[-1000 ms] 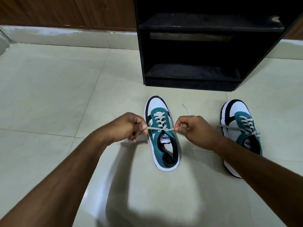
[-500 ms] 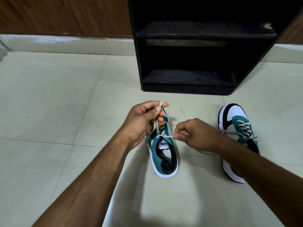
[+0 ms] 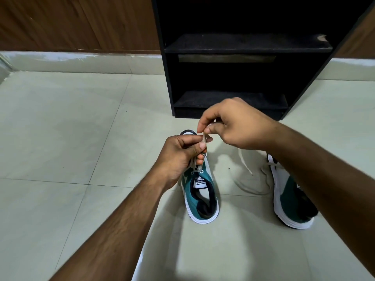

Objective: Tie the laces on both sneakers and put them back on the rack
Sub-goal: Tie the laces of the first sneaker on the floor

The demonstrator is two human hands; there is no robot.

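Your left hand point(image 3: 178, 153) pinches a loop of pale flat lace point(image 3: 203, 138); your right hand point(image 3: 235, 126) pinches its other end. Wrap snugly, keeping tension over the teal-and-white sneaker point(image 3: 199, 191)

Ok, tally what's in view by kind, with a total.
Sneakers: 2, left sneaker and right sneaker
Racks: 1, the rack
Hands: 2, left hand and right hand, both pinching the lace
Total: 5
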